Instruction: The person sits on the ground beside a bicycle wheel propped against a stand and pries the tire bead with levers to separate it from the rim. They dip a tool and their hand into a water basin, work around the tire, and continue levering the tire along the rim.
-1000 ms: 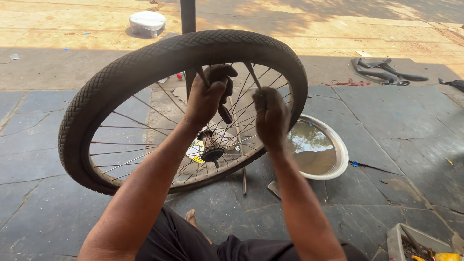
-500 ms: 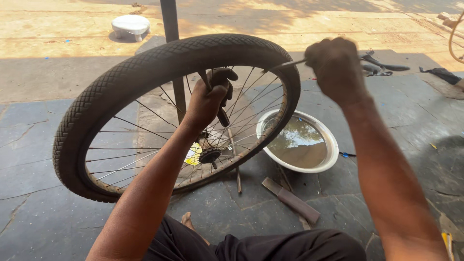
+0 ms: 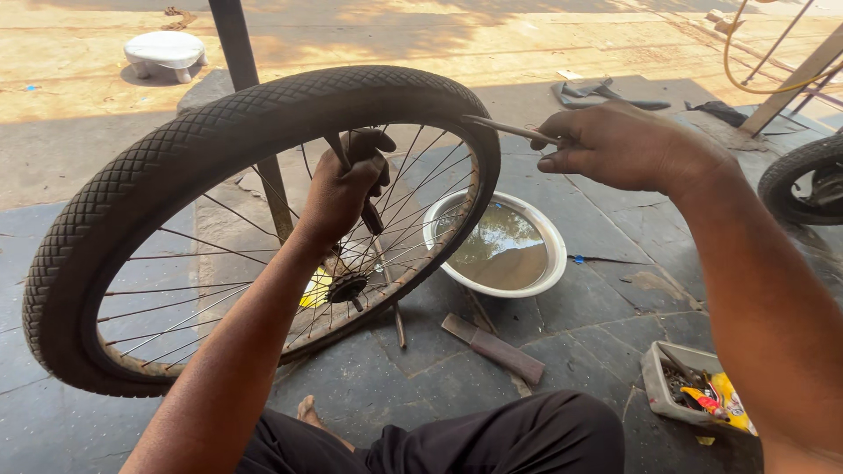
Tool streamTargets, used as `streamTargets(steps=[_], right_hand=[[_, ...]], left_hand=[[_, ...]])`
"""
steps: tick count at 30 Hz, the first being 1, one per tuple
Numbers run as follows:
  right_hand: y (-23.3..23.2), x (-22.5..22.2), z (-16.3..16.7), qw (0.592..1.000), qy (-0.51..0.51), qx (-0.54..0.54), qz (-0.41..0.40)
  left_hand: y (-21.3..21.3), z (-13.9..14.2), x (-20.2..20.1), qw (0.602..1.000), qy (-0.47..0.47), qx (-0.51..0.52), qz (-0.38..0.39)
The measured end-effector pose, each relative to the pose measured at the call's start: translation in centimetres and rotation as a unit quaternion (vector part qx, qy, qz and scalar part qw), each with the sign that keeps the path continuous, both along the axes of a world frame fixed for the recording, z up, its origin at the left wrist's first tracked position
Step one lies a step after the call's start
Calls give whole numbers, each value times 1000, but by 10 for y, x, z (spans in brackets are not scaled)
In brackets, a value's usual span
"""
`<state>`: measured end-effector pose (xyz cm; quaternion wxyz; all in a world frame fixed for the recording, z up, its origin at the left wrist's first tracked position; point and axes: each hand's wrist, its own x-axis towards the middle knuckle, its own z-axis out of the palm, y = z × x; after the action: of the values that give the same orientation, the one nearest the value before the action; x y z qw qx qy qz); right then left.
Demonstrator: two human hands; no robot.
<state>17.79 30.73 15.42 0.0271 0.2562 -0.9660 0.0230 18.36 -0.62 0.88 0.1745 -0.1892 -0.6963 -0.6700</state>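
A bicycle wheel with a black knobbly tyre (image 3: 219, 140) stands upright in front of me, its spokes and hub (image 3: 347, 288) facing me. My left hand (image 3: 342, 189) reaches through the wheel and grips a dark tool handle (image 3: 373, 218) between the spokes. My right hand (image 3: 615, 145) is at the wheel's right side, closed on a thin metal lever (image 3: 509, 130) whose tip is wedged at the tyre's edge near the rim.
A white basin of murky water (image 3: 500, 246) sits on the stone floor behind the wheel. A flat metal tool (image 3: 492, 347) lies near my knee. A small tray of bits (image 3: 694, 386) is at right, another tyre (image 3: 803, 175) far right, a post (image 3: 250, 105) behind.
My right hand rose from the spokes to the wheel's right edge and now holds the thin lever against the tyre. My left hand stayed on its tool.
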Motion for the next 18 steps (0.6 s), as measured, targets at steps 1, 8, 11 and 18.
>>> streamTargets(steps=[1, 8, 11, 18], right_hand=[[-1, -1, 2, 1000, -6, 20, -19], [-17, 2, 1, 980, 53, 176, -81], [-27, 14, 6, 957, 162, 235, -47], [-47, 25, 25, 931, 196, 307, -32]], left_hand=[[1, -2, 0, 1000, -4, 1, -4], [8, -18, 2, 999, -21, -41, -24], [12, -20, 9, 997, -25, -71, -19], [10, -10, 40, 985, -113, -26, -126]])
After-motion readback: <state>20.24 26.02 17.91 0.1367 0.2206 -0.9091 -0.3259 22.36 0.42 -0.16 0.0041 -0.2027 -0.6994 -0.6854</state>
